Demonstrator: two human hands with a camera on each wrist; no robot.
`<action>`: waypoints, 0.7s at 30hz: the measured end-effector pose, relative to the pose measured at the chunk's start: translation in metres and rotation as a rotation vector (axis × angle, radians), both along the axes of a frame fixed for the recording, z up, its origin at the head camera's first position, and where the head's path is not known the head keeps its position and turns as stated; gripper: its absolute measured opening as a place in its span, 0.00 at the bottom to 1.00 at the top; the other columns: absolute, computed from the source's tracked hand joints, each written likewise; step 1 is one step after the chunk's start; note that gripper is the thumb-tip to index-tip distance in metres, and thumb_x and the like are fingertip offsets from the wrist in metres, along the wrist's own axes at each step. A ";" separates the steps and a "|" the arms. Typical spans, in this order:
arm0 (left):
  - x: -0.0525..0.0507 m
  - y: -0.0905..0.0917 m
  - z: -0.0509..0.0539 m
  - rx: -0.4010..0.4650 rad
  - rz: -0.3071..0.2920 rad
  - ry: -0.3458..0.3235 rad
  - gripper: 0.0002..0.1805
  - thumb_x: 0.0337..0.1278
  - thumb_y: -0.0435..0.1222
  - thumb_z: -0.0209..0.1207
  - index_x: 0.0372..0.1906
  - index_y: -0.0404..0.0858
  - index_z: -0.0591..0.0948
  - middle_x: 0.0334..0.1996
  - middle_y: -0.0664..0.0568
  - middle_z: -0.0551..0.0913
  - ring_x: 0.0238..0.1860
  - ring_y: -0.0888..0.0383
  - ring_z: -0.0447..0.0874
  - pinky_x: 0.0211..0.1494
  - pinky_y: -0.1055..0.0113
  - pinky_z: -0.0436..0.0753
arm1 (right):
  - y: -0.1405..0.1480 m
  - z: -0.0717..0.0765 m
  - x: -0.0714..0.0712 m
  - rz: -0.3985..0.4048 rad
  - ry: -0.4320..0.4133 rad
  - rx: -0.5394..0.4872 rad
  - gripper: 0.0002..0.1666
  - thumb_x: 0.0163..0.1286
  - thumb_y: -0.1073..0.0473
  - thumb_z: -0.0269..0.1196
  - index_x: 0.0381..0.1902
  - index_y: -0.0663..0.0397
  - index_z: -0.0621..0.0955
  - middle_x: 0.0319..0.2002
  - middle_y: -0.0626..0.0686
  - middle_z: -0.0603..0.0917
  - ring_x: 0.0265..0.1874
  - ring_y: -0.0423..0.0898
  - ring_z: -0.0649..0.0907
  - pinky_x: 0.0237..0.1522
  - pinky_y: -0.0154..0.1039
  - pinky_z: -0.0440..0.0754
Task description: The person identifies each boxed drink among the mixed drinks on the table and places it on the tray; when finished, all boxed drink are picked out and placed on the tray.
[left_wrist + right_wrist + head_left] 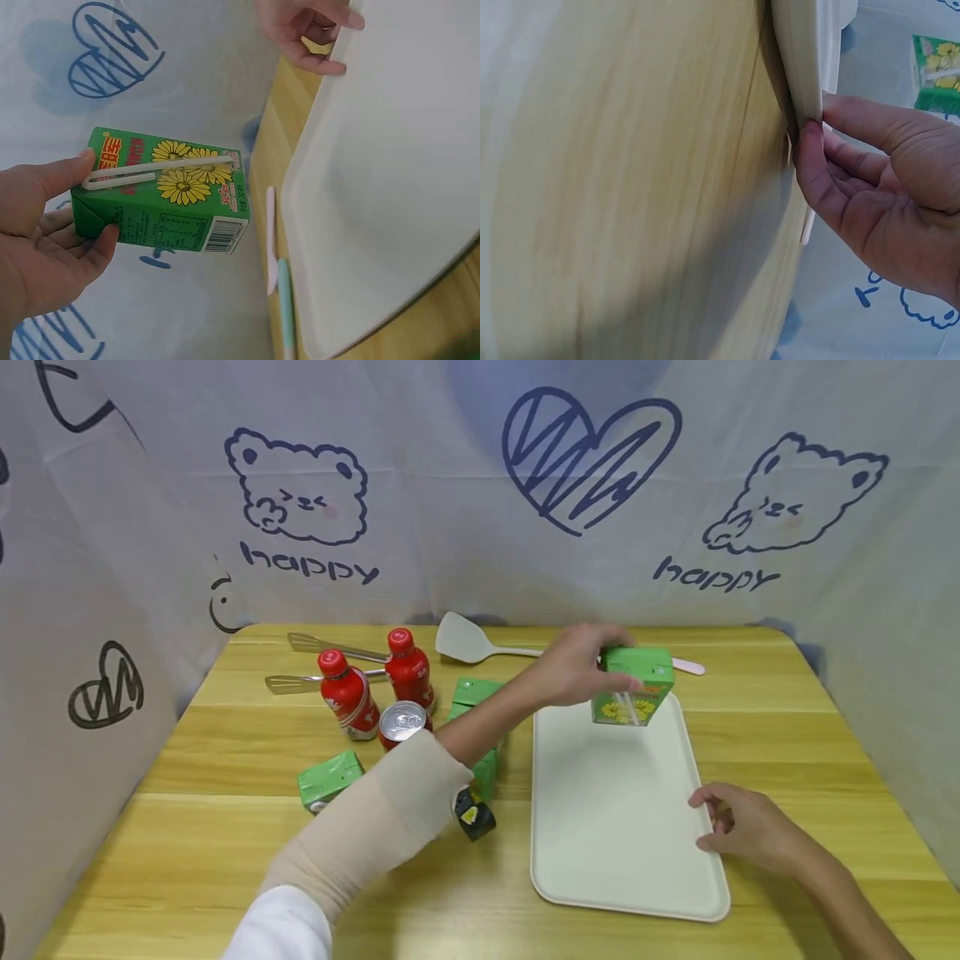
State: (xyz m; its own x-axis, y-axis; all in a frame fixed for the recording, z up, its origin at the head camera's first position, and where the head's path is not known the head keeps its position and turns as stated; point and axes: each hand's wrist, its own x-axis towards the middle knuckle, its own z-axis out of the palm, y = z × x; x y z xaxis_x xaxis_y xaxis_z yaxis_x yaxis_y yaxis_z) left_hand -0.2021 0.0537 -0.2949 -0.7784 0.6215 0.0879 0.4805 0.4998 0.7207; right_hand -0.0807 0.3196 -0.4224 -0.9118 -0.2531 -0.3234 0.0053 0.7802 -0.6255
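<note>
Head view: the left hand (577, 667) grips a green carton (633, 687) raised at the tray's (615, 827) far end, apparently not yet set down; the right hand (753, 827) pinches the tray's rim. Red bottles (351, 700) stand off it, beyond the left forearm.

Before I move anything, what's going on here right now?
A person's left hand is holding a green drink carton off the table; from the head camera it appears over the far end of the pale tray. The right hand pinches the tray's right edge between thumb and fingers. To the left of the tray stand two red bottles and a can, with another green carton near them.
</note>
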 end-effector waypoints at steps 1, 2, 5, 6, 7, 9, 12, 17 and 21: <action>-0.001 0.003 -0.003 -0.004 0.001 0.000 0.22 0.53 0.42 0.66 0.53 0.40 0.78 0.41 0.54 0.81 0.37 0.62 0.76 0.36 0.78 0.76 | 0.000 0.000 0.000 0.002 0.000 -0.001 0.26 0.52 0.62 0.72 0.47 0.62 0.75 0.30 0.51 0.72 0.23 0.36 0.71 0.25 0.31 0.71; -0.003 0.005 -0.005 -0.007 0.001 0.000 0.22 0.53 0.41 0.67 0.53 0.39 0.78 0.41 0.53 0.81 0.37 0.62 0.76 0.36 0.78 0.76 | -0.001 0.000 -0.001 0.006 0.003 -0.002 0.26 0.52 0.62 0.72 0.47 0.62 0.75 0.30 0.51 0.72 0.23 0.35 0.71 0.25 0.31 0.71; -0.007 0.012 -0.012 -0.026 0.001 0.007 0.22 0.53 0.41 0.66 0.52 0.39 0.78 0.41 0.53 0.81 0.38 0.62 0.76 0.37 0.79 0.75 | 0.000 0.001 -0.002 0.024 0.028 0.009 0.26 0.51 0.62 0.72 0.47 0.63 0.75 0.29 0.51 0.72 0.23 0.35 0.71 0.25 0.31 0.71; -0.008 0.015 -0.014 -0.030 -0.001 0.008 0.22 0.53 0.41 0.67 0.52 0.39 0.78 0.41 0.54 0.81 0.37 0.63 0.76 0.37 0.78 0.74 | 0.000 0.001 -0.002 0.025 0.034 0.018 0.26 0.51 0.62 0.72 0.46 0.63 0.75 0.29 0.50 0.72 0.23 0.35 0.71 0.25 0.30 0.70; -0.009 0.018 -0.016 -0.035 -0.003 0.009 0.21 0.53 0.41 0.67 0.52 0.39 0.78 0.41 0.54 0.82 0.37 0.63 0.76 0.37 0.79 0.74 | 0.000 0.001 -0.002 0.026 0.038 0.030 0.26 0.51 0.62 0.72 0.46 0.62 0.75 0.29 0.50 0.72 0.23 0.35 0.71 0.25 0.30 0.70; -0.011 0.024 -0.020 -0.046 0.001 0.006 0.21 0.53 0.41 0.67 0.51 0.39 0.78 0.41 0.54 0.81 0.38 0.63 0.76 0.37 0.79 0.73 | 0.001 0.001 -0.001 0.027 0.037 0.040 0.26 0.51 0.62 0.72 0.46 0.62 0.75 0.29 0.50 0.72 0.23 0.35 0.71 0.25 0.31 0.70; -0.015 0.031 -0.028 -0.055 0.017 -0.019 0.20 0.53 0.41 0.67 0.50 0.40 0.78 0.42 0.54 0.81 0.38 0.63 0.75 0.37 0.78 0.73 | 0.001 0.001 -0.001 0.021 0.020 0.039 0.26 0.52 0.62 0.72 0.47 0.61 0.75 0.29 0.50 0.72 0.24 0.36 0.71 0.25 0.31 0.71; -0.020 0.042 -0.038 -0.070 0.068 -0.061 0.21 0.54 0.40 0.66 0.53 0.40 0.77 0.45 0.53 0.81 0.41 0.62 0.76 0.40 0.77 0.73 | 0.000 0.000 -0.001 0.024 0.019 0.031 0.25 0.52 0.62 0.72 0.47 0.62 0.75 0.30 0.51 0.72 0.23 0.36 0.71 0.25 0.31 0.71; -0.022 0.050 -0.043 -0.065 0.115 -0.092 0.21 0.54 0.40 0.66 0.54 0.41 0.77 0.47 0.53 0.81 0.43 0.62 0.77 0.41 0.77 0.74 | -0.001 0.001 0.000 0.023 0.020 0.028 0.26 0.52 0.63 0.72 0.47 0.62 0.75 0.30 0.51 0.72 0.23 0.35 0.71 0.25 0.31 0.71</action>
